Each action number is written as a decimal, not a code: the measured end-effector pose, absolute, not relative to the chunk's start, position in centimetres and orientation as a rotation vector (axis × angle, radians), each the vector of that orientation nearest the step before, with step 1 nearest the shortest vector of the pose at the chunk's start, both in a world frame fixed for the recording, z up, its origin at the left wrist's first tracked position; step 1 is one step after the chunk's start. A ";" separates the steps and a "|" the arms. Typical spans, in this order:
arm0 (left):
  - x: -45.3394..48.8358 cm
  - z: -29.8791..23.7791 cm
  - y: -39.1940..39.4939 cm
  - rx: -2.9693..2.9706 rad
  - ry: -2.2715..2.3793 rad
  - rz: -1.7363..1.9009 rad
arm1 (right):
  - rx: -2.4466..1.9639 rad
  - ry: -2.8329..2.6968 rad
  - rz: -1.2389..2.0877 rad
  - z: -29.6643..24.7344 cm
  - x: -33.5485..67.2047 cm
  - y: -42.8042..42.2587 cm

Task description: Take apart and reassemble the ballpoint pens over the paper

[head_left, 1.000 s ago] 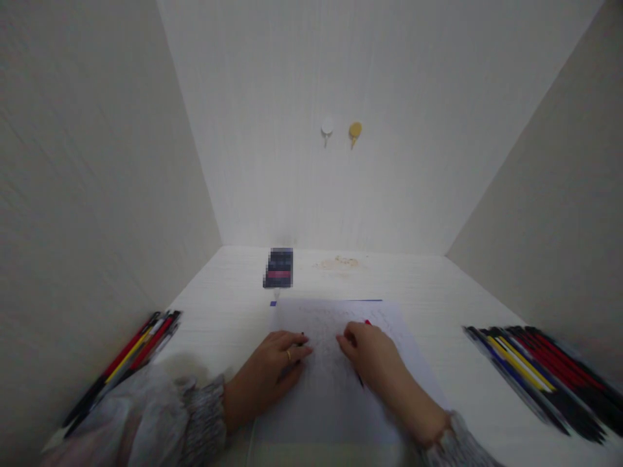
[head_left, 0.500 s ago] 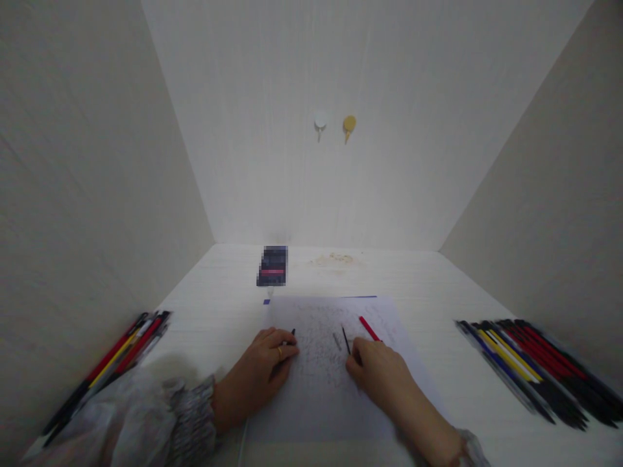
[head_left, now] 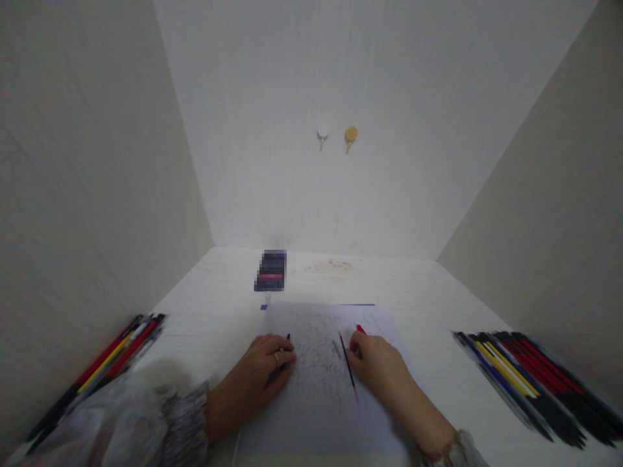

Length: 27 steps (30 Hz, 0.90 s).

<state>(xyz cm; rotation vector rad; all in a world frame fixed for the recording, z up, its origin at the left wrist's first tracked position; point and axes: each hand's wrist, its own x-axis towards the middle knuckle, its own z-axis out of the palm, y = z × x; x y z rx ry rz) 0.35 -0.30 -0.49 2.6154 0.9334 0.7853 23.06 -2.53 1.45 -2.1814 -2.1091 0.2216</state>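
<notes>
A printed or handwritten white sheet (head_left: 321, 421) lies under both hands. My left hand (head_left: 265, 373), with a ring on one finger, rests closed at its left side; a small dark tip of a pen part (head_left: 288, 336) pokes out past the fingers, the rest hidden. My right hand (head_left: 374, 360) is curled over a red pen barrel (head_left: 360, 329), of which only the far end shows. Just left of those fingers, a thin dark pen refill (head_left: 348, 363) lies slanted on the sheet, apart from the grip. Beside it is a small spring (head_left: 337, 349).
Several pens (head_left: 97, 370) lie in a bundle at the left wall. A row of more pens (head_left: 535, 383) is at the right. A pixelated dark phone-like object (head_left: 271, 271) lies behind the sheet. Two hooks (head_left: 351, 135) are on the back wall.
My right hand has let go of the refill, which now lies on the sheet, and has moved onto the red barrel. My left hand keeps its place on the paper. The view has tilted slightly.
</notes>
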 end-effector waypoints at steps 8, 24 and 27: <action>0.3 -0.6 -0.3 2.618 0.955 0.779 | -2.216 -2.069 0.190 1.1 22.7 -2.5; 0.0 -1.3 0.1 2.631 0.941 0.765 | -2.305 -1.967 0.184 1.8 23.7 -3.3; 0.1 -0.6 -0.2 2.587 0.954 0.854 | -2.234 -1.835 0.115 2.6 24.3 -3.5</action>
